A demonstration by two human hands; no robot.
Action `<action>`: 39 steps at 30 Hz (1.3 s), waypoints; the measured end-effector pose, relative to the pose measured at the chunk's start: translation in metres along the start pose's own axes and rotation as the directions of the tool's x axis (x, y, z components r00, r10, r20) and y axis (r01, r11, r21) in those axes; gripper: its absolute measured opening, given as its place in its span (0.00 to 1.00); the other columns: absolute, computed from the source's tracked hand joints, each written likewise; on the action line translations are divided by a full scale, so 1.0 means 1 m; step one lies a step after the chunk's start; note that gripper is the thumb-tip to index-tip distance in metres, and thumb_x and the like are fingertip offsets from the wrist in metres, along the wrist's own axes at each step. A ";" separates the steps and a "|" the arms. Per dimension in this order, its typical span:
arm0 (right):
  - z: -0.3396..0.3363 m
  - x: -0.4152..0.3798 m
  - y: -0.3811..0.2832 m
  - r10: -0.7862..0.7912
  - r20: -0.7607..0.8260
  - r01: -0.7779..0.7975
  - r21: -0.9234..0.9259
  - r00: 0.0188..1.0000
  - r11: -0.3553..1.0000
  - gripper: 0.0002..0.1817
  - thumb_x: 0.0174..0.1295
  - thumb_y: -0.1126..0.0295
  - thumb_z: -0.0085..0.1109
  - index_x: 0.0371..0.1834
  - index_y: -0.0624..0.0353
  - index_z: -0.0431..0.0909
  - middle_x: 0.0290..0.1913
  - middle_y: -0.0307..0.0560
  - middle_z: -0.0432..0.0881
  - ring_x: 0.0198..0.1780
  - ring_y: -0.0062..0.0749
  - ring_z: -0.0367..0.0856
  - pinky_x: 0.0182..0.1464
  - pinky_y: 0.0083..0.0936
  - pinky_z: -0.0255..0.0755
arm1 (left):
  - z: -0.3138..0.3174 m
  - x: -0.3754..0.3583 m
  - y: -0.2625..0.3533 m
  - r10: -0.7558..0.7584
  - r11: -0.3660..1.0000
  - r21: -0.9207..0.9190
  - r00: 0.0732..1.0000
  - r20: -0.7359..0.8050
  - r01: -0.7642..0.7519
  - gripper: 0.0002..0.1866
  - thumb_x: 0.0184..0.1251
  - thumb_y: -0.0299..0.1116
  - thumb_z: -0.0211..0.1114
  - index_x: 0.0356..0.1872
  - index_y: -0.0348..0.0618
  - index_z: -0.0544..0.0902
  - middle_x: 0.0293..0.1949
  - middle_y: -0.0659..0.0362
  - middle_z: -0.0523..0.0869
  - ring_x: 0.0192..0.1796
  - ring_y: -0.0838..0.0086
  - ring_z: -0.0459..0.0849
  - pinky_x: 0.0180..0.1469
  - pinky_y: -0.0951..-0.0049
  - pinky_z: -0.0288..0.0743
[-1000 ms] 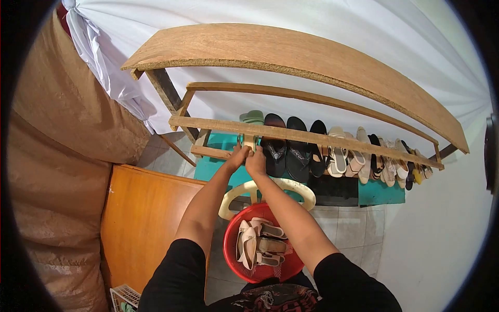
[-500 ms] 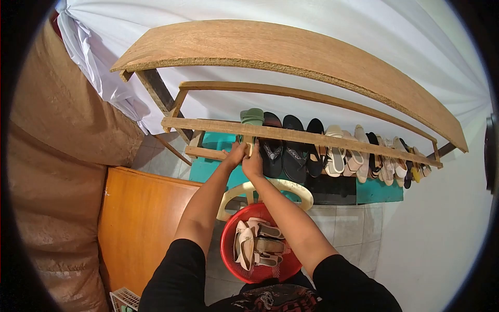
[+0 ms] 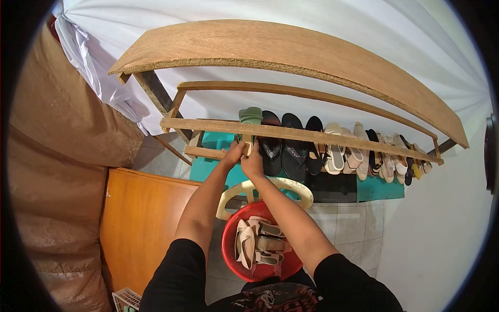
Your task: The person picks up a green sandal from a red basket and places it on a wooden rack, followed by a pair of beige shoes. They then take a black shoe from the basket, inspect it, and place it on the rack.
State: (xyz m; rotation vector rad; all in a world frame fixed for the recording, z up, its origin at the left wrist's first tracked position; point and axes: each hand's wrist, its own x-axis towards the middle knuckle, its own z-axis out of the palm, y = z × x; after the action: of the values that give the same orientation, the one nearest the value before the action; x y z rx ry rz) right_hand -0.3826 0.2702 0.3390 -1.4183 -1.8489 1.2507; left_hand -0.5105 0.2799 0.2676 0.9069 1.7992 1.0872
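Both my hands meet below the rack's middle bar, at the left end of the shoe row. My left hand [image 3: 235,153] is closed on the left side of a green sandal [image 3: 250,115], whose other end shows above the bar. On its right side, my right hand [image 3: 253,162] grips the same sandal near its pale insole. Black flip-flops [image 3: 294,156] lie just right of my hands. The wooden bar [image 3: 301,136] hides part of the sandal.
A red basket [image 3: 226,244] with several pale shoes [image 3: 246,248] sits on a cream chair [image 3: 285,183] below my arms. More shoes line the rack rightward. The rack's wooden top board [image 3: 291,49] arches above; an orange wooden panel [image 3: 145,223] stands at left.
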 end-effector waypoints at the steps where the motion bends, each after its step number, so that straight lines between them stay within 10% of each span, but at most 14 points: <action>1: 0.001 0.000 0.002 0.000 0.001 0.000 0.001 1.000 1.000 0.45 0.62 0.71 0.60 0.78 0.68 0.45 0.63 0.72 0.74 0.64 0.62 0.75 0.65 0.47 0.70 | 0.000 0.002 -0.004 -0.001 1.000 0.001 1.000 -0.001 0.001 0.38 0.68 0.53 0.47 0.73 0.37 0.63 0.63 0.45 0.77 0.66 0.53 0.72 0.76 0.45 0.30; 9: -0.009 -0.016 0.004 0.030 0.008 -0.030 -0.016 1.000 0.999 0.46 0.64 0.66 0.62 0.78 0.68 0.45 0.69 0.71 0.68 0.69 0.61 0.70 0.69 0.44 0.67 | -0.005 -0.003 -0.028 0.045 0.996 -0.074 0.998 0.038 -0.042 0.42 0.67 0.45 0.53 0.79 0.36 0.50 0.65 0.42 0.73 0.66 0.55 0.73 0.68 0.62 0.65; 13: 0.005 -0.016 0.031 -0.095 -0.105 0.090 -0.053 0.990 0.995 0.47 0.60 0.67 0.66 0.78 0.64 0.47 0.66 0.70 0.72 0.64 0.61 0.75 0.65 0.44 0.69 | -0.011 -0.016 -0.024 0.077 0.996 0.040 0.997 0.004 -0.077 0.43 0.67 0.46 0.53 0.79 0.38 0.49 0.68 0.43 0.70 0.67 0.55 0.73 0.69 0.60 0.64; 19: -0.010 -0.028 0.042 -0.180 -0.116 0.191 0.086 0.977 0.978 0.47 0.59 0.76 0.65 0.78 0.60 0.44 0.67 0.65 0.72 0.44 0.42 0.87 0.51 0.32 0.79 | -0.028 -0.073 0.013 0.004 0.966 -0.258 1.000 -0.006 -0.006 0.41 0.69 0.47 0.53 0.78 0.37 0.54 0.77 0.45 0.59 0.77 0.55 0.59 0.76 0.64 0.50; 31: -0.066 -0.102 0.057 -0.282 -0.026 0.280 0.221 0.959 0.934 0.40 0.63 0.82 0.56 0.77 0.55 0.48 0.68 0.60 0.72 0.50 0.40 0.87 0.51 0.30 0.79 | -0.026 -0.188 -0.003 0.291 0.825 -0.420 0.922 -0.256 -0.377 0.28 0.73 0.29 0.48 0.74 0.38 0.64 0.74 0.48 0.67 0.79 0.61 0.59 0.79 0.63 0.48; 39: -0.118 -0.216 0.141 -0.180 0.223 0.087 0.375 0.958 0.923 0.30 0.63 0.82 0.54 0.70 0.60 0.62 0.61 0.54 0.78 0.48 0.33 0.85 0.51 0.26 0.77 | 0.054 -0.339 -0.080 0.099 0.798 -0.569 0.975 -0.199 -0.197 0.25 0.68 0.17 0.48 0.67 0.34 0.70 0.65 0.49 0.77 0.68 0.65 0.74 0.72 0.66 0.64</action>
State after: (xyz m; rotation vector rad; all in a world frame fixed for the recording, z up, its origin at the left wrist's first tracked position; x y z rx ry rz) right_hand -0.1467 0.1174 0.3007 -0.9525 -1.7210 1.6617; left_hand -0.3394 -0.0276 0.2738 0.5920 1.3795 1.7369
